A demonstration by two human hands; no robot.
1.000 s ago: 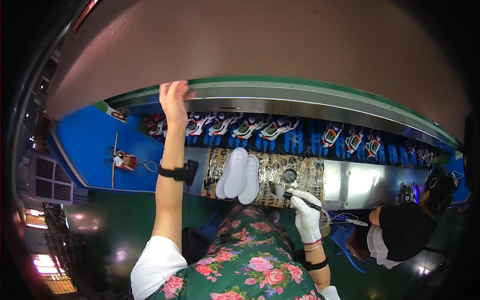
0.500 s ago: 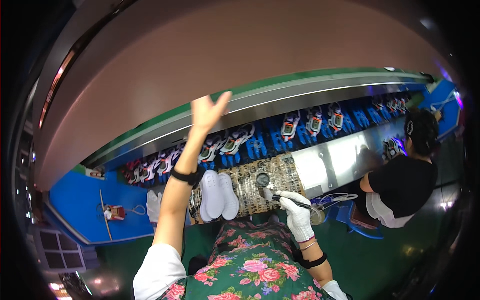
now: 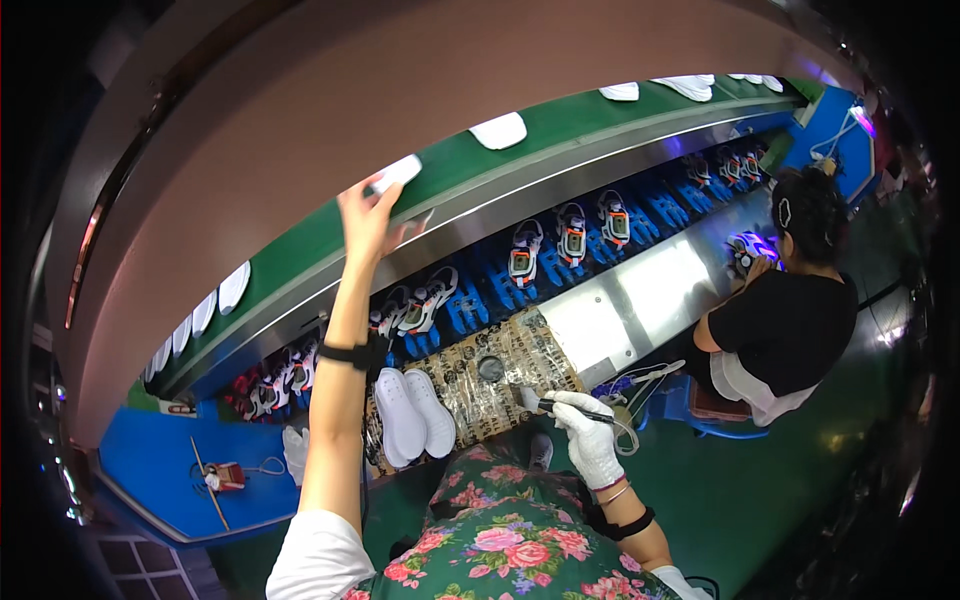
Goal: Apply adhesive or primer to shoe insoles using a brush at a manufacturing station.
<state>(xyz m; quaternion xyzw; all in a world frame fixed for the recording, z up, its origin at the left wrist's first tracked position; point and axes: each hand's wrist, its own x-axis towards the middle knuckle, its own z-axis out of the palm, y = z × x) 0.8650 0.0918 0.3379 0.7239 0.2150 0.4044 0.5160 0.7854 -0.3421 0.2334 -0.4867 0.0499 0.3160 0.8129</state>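
Note:
My bare left hand [image 3: 364,218] reaches far up to the green conveyor belt, its fingers around the near end of a white shoe sole [image 3: 400,174]. In my right hand [image 3: 584,436], which wears a white knit glove, is a brush [image 3: 530,398] with a black handle and pale bristles. The bristles are over the near edge of a worktop [image 3: 478,405] wrapped in printed tape. A small round dark pot [image 3: 490,369] sits on that worktop, left of the brush. Two white soles [image 3: 402,425] lie side by side at its left end, by my left forearm.
More white soles [image 3: 498,131] ride on the green belt [image 3: 455,160], under a brown hood [image 3: 480,60]. Below runs a rack with several partly made shoes [image 3: 571,235] on blue holders. A co-worker [image 3: 790,300] sits at the right. A blue table [image 3: 150,450] stands left.
My view has shifted, showing more of the belt and its soles. My left hand, spread and without anything before, is now around a sole. The brush stays in my right hand.

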